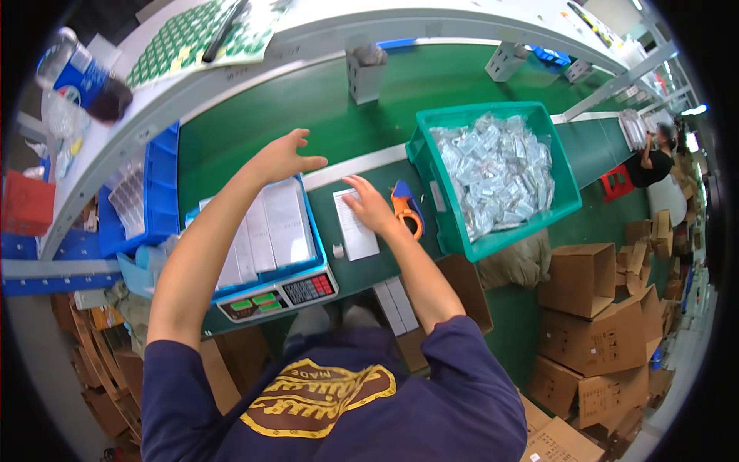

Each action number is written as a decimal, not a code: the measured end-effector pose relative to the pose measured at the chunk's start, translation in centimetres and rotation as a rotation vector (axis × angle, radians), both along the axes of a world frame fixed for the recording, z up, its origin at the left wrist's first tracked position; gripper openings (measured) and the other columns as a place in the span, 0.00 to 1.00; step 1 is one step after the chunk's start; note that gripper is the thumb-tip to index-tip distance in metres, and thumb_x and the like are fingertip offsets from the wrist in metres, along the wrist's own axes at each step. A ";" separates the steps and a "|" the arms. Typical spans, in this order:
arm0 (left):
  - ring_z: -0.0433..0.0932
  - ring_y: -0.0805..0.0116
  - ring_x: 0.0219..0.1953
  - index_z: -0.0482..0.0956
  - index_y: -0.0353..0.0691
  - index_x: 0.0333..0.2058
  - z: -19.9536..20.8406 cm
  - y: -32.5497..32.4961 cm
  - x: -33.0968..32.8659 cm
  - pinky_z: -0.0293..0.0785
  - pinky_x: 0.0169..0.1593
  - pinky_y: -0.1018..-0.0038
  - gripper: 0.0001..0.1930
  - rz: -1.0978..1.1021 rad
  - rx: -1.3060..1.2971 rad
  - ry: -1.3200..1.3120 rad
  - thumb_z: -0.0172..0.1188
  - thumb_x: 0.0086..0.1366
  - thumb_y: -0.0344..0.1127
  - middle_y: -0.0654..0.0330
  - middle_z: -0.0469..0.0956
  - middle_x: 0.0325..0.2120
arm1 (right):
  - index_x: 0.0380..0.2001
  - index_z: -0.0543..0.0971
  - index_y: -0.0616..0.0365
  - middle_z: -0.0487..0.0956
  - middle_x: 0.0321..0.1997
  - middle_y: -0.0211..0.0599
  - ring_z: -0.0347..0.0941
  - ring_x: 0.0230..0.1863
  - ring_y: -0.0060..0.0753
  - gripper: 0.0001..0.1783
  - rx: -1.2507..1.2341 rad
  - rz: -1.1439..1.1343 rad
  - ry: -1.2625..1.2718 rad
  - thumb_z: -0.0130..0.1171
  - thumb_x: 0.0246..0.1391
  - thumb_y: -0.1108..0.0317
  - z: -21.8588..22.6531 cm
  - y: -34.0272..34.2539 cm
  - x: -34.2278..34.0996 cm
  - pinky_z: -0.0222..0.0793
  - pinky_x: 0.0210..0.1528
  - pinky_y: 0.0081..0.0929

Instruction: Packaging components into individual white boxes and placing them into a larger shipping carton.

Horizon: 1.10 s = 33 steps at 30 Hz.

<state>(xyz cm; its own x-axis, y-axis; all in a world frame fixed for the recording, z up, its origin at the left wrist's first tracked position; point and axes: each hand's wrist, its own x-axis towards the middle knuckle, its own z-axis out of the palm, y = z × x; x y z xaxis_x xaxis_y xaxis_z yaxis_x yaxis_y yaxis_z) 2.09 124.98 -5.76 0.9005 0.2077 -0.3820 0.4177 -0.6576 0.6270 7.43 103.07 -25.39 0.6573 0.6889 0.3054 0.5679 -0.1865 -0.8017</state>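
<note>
My left hand [286,160] is raised over the far edge of a blue tray, its thumb and fingers apart and nothing in them. In that tray [314,225], flat white boxes [265,231] lie side by side. The tray sits on a weighing scale [281,296] with a keypad and green displays. My right hand [371,208] is over the upper end of a single white box [358,235] on the green worktop, fingers stretched; whether they touch it is hard to tell. Just right of this hand lies an orange and blue tape dispenser [408,212].
A green crate [566,181] of clear plastic packets [496,173] stands on the right. Blue bins [162,192] are at the left. A shelf [331,29] with a drink bottle [85,81] runs along the back. Cardboard boxes [593,339] pile up at the right; a person [654,160] sits farther off.
</note>
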 end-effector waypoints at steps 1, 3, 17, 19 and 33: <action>0.62 0.52 0.66 0.56 0.33 0.65 -2.2 2.0 2.5 0.61 0.65 0.64 0.51 0.058 -0.024 0.022 0.70 0.52 0.58 0.44 0.64 0.63 | 0.57 0.71 0.58 0.71 0.60 0.49 0.69 0.59 0.47 0.24 -0.006 -0.102 -0.054 0.58 0.59 0.63 0.7 0.4 -0.4 0.65 0.59 0.37; 0.62 0.52 0.66 0.54 0.32 0.66 -6.5 5.3 6.5 0.61 0.65 0.64 0.55 0.129 0.006 0.016 0.71 0.50 0.59 0.44 0.63 0.63 | 0.58 0.70 0.58 0.75 0.56 0.49 0.72 0.57 0.43 0.24 0.087 -0.161 0.165 0.58 0.59 0.64 7.7 -1.4 -2.0 0.66 0.58 0.33; 0.71 0.58 0.55 0.65 0.38 0.56 -20.5 8.6 27.2 0.63 0.63 0.61 0.40 -0.199 0.286 -0.605 0.74 0.44 0.40 0.54 0.72 0.51 | 0.67 0.58 0.45 0.76 0.49 0.62 0.74 0.52 0.58 0.46 -1.237 -0.437 0.202 0.67 0.47 0.57 0.0 -20.2 10.8 0.71 0.54 0.49; 0.70 0.52 0.55 0.66 0.39 0.54 -15.1 0.7 25.3 0.61 0.63 0.58 0.37 -0.617 0.672 -0.646 0.70 0.43 0.36 0.51 0.71 0.49 | 0.55 0.71 0.50 0.81 0.33 0.53 0.78 0.41 0.56 0.26 -1.067 -0.600 0.071 0.59 0.56 0.55 -3.5 -24.1 10.8 0.74 0.43 0.49; 0.72 0.56 0.55 0.64 0.36 0.56 0.7 -4.8 5.9 0.65 0.60 0.66 0.41 -0.190 0.129 -0.547 0.75 0.42 0.34 0.50 0.71 0.51 | 0.38 0.77 0.56 0.81 0.32 0.51 0.78 0.37 0.55 0.24 -0.475 -0.715 0.188 0.68 0.48 0.49 6.8 -25.2 11.7 0.71 0.39 0.42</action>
